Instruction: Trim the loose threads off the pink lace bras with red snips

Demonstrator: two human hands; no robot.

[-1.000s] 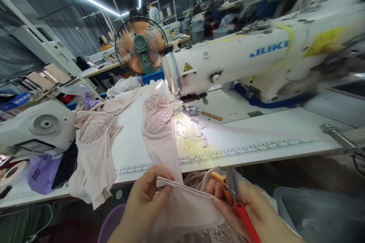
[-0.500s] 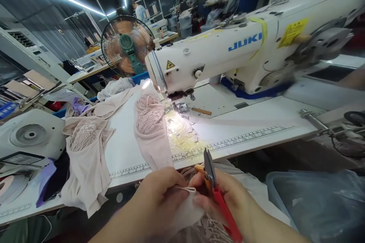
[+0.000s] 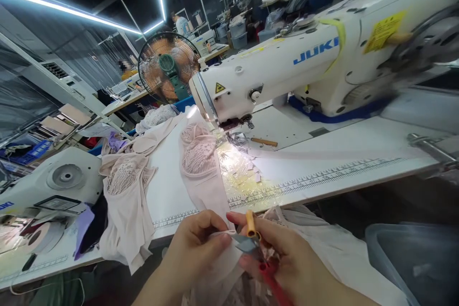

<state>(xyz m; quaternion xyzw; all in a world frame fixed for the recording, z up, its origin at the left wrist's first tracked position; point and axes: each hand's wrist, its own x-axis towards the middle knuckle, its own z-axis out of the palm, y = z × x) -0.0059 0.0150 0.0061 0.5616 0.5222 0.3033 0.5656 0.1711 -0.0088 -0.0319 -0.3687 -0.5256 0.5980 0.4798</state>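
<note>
My left hand (image 3: 191,247) pinches the folded edge of a pale pink garment (image 3: 206,186) that trails from the table down to my lap. My right hand (image 3: 287,260) grips small thread snips (image 3: 253,243) with orange and red handles, their blades pointing left at the fabric edge right beside my left fingertips. The garment's lace cup lies on the white table (image 3: 322,162) just left of the needle of the white JUKI sewing machine (image 3: 287,71).
More pink lace garments (image 3: 124,196) are heaped at the left of the table, next to another machine (image 3: 53,184). Cut scraps (image 3: 244,174) lie under the needle lamp. A fan (image 3: 168,67) stands behind. A grey plastic bin (image 3: 412,258) sits at the lower right.
The snips have swung down from upright so the blades now point left at the fabric edge. Both hands stay close together at the seam; the view shifted slightly.
</note>
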